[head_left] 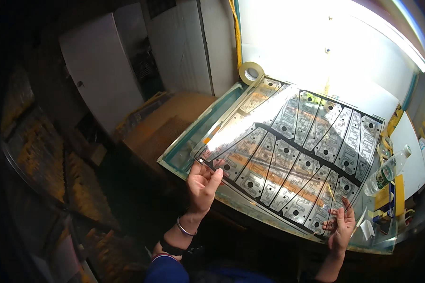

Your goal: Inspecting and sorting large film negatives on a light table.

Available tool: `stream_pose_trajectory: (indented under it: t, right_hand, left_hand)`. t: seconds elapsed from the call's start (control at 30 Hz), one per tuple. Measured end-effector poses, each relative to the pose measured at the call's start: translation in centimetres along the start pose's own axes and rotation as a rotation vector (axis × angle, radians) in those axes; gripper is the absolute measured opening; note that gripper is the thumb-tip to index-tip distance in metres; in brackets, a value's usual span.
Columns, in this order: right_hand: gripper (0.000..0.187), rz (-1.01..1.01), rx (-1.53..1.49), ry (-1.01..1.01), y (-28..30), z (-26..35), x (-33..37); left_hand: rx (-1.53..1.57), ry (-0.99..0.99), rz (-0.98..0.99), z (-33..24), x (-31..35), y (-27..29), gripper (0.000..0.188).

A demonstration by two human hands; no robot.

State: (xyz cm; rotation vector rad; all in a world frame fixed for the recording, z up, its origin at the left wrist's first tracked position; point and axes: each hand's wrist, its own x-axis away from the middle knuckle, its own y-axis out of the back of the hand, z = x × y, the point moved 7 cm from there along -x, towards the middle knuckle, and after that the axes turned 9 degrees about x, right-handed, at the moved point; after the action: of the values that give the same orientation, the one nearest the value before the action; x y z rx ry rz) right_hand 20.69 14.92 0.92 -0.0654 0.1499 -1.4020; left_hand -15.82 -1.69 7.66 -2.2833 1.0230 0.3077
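Observation:
A large clear film sheet [295, 150] printed with black outlines, dots and rows of angular panels spans the glass-topped table [179, 153], tilted and catching bright glare. My left hand [204, 187] pinches its near left corner between thumb and fingers. At the near right corner, my right hand [342, 228] grips the same film, thumb on top and some fingers showing through it. A thin yellow strip [332, 192] appears close to the right fingers; whether it lies on or under the film I cannot tell. Orange shapes show through the sheet.
A tape roll [244, 70] stands at the table's far left corner. Along the right side are a clear plastic bottle [380, 178] and a yellow-and-blue box [397, 195]. A bright tube lamp [408, 53] hangs over the back. Brown cardboard [177, 115] lies left of the table.

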Motion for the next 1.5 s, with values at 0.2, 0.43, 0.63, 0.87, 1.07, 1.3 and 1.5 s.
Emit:
stream_pose_trajectory:
  t: [0.2, 0.43, 0.63, 0.87, 1.07, 1.3, 1.5]
  right_hand:
    - [0.037, 0.013, -0.034, -0.037, -0.3, 0.9, 0.3]
    - [0.036, 0.124, -0.169, -0.078, -0.9, 0.9, 0.4]
    - [0.038, 0.184, -0.156, -0.126, 0.0, 0.7, 0.6]
    - [0.046, 0.249, -0.089, -0.186, -1.3, 1.3, 0.5]
    - [0.052, 0.264, -0.083, -0.188, -1.1, 0.2, 0.2]
    - [0.055, 0.311, -0.146, -0.149, -1.9, 0.9, 0.3]
    - [0.053, 0.286, -0.171, -0.157, -1.4, 0.6, 0.2]
  left_hand:
    - [-0.047, 0.015, -0.059, 0.0, 0.3, -0.5, 0.048]
    - [-0.044, -0.053, -0.144, -1.3, 2.3, 1.2, 0.048]
    - [-0.058, -0.084, -0.195, -0.4, 2.0, 2.0, 0.052]
    - [-0.508, -0.326, -0.271, -2.2, 1.9, 1.6, 0.064]
    - [-0.822, -0.386, 0.448, 1.7, 4.9, -10.7, 0.061]
    - [-0.880, -0.311, 1.064, 6.4, 8.8, -17.8, 0.082]
    - [-0.903, -0.200, 1.084, 7.3, 8.2, -18.0, 0.088]
